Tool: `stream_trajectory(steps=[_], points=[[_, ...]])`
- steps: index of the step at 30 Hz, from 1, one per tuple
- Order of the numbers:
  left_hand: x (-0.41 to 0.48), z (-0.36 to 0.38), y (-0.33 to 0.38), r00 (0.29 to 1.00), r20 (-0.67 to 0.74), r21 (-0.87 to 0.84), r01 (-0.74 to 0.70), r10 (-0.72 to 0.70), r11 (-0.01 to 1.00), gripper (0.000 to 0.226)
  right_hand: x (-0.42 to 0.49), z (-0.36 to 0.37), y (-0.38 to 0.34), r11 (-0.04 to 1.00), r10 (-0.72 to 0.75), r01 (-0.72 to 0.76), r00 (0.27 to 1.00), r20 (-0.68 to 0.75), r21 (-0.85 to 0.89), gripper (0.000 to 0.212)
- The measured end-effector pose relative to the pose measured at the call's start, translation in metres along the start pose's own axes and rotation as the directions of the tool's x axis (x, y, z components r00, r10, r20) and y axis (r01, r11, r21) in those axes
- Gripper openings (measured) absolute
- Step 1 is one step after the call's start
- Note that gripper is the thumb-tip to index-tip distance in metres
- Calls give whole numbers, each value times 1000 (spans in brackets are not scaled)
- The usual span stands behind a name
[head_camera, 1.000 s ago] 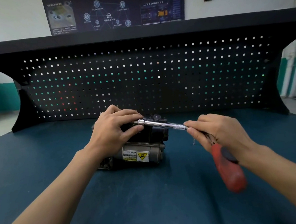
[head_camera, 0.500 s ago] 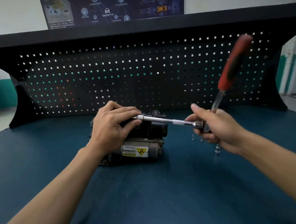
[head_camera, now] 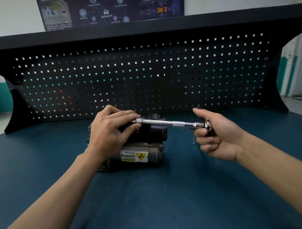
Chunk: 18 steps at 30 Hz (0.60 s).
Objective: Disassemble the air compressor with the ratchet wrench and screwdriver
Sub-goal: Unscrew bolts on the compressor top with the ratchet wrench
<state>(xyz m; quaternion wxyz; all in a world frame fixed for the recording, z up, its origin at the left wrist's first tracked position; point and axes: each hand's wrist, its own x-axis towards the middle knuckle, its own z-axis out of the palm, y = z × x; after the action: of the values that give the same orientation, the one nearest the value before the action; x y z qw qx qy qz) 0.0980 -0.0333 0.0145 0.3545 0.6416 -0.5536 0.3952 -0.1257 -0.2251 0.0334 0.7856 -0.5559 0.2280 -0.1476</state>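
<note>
Head view: step in hand looks like backing out a fastener on top of the air compressor (head_camera: pixel 142 150). It sits on the blue bench (head_camera: pixel 155 206) mid-frame, a touch toward 9 o'clock, w/ the pegboard (head_camera: pixel 143 78) behind at 12.

L hand (head_camera: pixel 109 135) lies over the compressor's top, fingers curled round the socket end of the ratchet wrench (head_camera: pixel 165 122) to steady it. The fastener itself is hidden under those fingers. The wrench bar runs out toward 3 o'clock to the R hand (head_camera: pixel 218 137), which is fisted round the ratchet head, thumb up at 12. One loose screw (head_camera: pixel 193 141) lies on the bench just beside the R fist, at its 9 o'clock.

Next move, as I judge it: another swing of the handle, L hand keeping the socket square. If it tips, it may slip off or round the head.

Vs earlier: 1 s ago the red handle hung toward 5 o'clock from the R hand. At 0.5 s ago it stood up toward 1 o'clock. Now it's out of sight behind the fist. L hand hasn't budged.
</note>
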Motion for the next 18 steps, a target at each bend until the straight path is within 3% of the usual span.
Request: stream_trajectory(steps=[4,9,11,14,16,18], points=[[0,0,0,1000,10,-2,10,-10,1000,27,2,-1,2,1000,-19,19,1000,1,-8,44],[2,-5,2,997,68,-5,39,-38,999,31,-2,0,2,954,-202,201,979,16,-223,33],[2,-6,3,996,77,-5,47,-47,999,33,-3,-1,4,877,-343,328,939,22,-351,37],[3,-7,5,995,75,-17,63,-62,998,35,-6,-4,4,680,-544,499,835,85,-537,26],[3,-7,6,995,75,-24,71,-69,997,36,-7,-7,4,540,-606,566,775,179,-623,21],[4,-8,6,994,77,-25,76,-74,997,35,-5,-10,6,463,-626,601,742,240,-652,17]])
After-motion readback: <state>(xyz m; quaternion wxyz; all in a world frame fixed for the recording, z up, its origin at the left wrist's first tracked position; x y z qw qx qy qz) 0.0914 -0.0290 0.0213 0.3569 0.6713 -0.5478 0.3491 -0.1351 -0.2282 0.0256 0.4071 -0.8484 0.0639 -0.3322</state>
